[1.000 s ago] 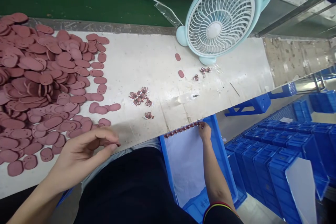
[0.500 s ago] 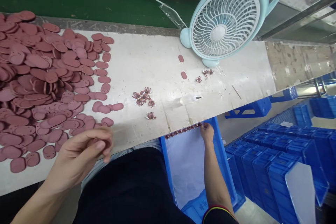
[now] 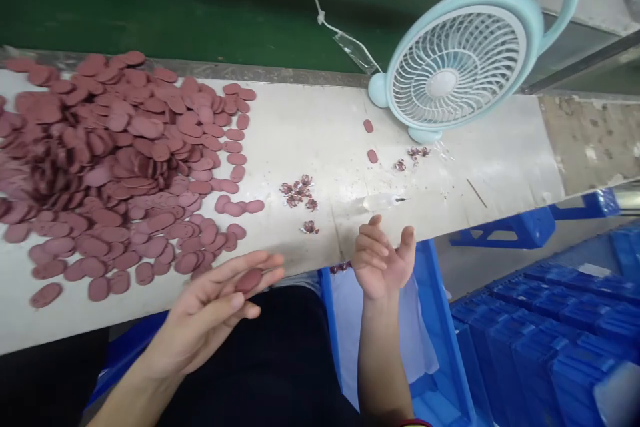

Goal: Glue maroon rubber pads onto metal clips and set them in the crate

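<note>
My left hand (image 3: 215, 313) holds one reddish oval piece (image 3: 249, 280) on its fingers, over the table's front edge. To the right, my right hand (image 3: 383, 257) is raised with its fingers apart and nothing in it, above the blue crate (image 3: 440, 320). A row of small dark red figures (image 3: 341, 267) lies at the crate's back rim, partly hidden by that hand. A large heap of oval pieces (image 3: 125, 160) covers the left of the table. Between heap and bottle sits a cluster of small figures (image 3: 299, 192). A clear bottle with a thin dark tip (image 3: 380, 202) lies behind my right hand.
A light blue fan (image 3: 443, 83) stands at the back of the white table (image 3: 310, 127). Two loose ovals (image 3: 369, 125) and a few figures (image 3: 418, 153) lie near it. A thin stick (image 3: 477, 193) is further right. Stacked blue crates (image 3: 530, 320) fill the lower right.
My right hand has lifted from the row at the crate and opened, moving left. An oval piece now shows in my left hand, which has moved right. The view has shifted.
</note>
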`<action>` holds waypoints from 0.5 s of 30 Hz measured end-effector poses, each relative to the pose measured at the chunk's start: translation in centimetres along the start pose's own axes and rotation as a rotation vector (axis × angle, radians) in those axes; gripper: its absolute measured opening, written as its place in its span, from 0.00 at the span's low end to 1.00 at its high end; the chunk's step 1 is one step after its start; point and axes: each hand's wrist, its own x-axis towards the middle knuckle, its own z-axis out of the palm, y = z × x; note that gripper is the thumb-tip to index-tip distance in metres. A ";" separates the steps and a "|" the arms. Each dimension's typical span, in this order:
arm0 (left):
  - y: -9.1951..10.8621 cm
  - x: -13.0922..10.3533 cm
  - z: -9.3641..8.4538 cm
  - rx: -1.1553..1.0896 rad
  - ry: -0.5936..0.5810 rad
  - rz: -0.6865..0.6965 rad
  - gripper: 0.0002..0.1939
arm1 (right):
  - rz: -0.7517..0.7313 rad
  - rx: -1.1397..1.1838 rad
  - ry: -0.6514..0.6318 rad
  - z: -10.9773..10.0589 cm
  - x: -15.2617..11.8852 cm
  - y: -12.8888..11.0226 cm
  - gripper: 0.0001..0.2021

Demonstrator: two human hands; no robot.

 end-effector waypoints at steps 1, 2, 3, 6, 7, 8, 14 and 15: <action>-0.1 0.0 0.4 -0.015 -0.036 0.005 0.22 | 0.039 0.072 -0.106 1.3 0.0 0.3 0.27; -0.2 0.1 0.8 -0.031 -0.066 0.016 0.22 | 0.041 0.072 -0.192 2.4 -0.2 0.5 0.24; -0.3 0.1 1.0 -0.050 -0.085 0.028 0.22 | -0.004 -0.022 -0.265 3.5 -0.7 0.8 0.19; -0.5 0.4 1.0 -0.099 -0.104 0.051 0.20 | -0.365 -0.596 -0.519 6.0 -3.3 1.4 0.12; -0.6 0.5 0.8 -0.112 -0.108 0.054 0.19 | -0.509 -0.791 -0.596 6.6 -4.1 1.6 0.17; -0.8 0.6 0.7 -0.120 -0.113 0.058 0.18 | -0.629 -0.953 -0.657 7.3 -4.7 1.7 0.21; -1.5 0.6 0.5 -0.003 -0.137 0.048 0.17 | -0.713 -1.316 -0.716 9.8 -4.4 2.6 0.19; -1.5 0.6 0.5 0.012 -0.141 0.041 0.18 | -0.669 -1.306 -0.722 9.9 -4.2 2.7 0.17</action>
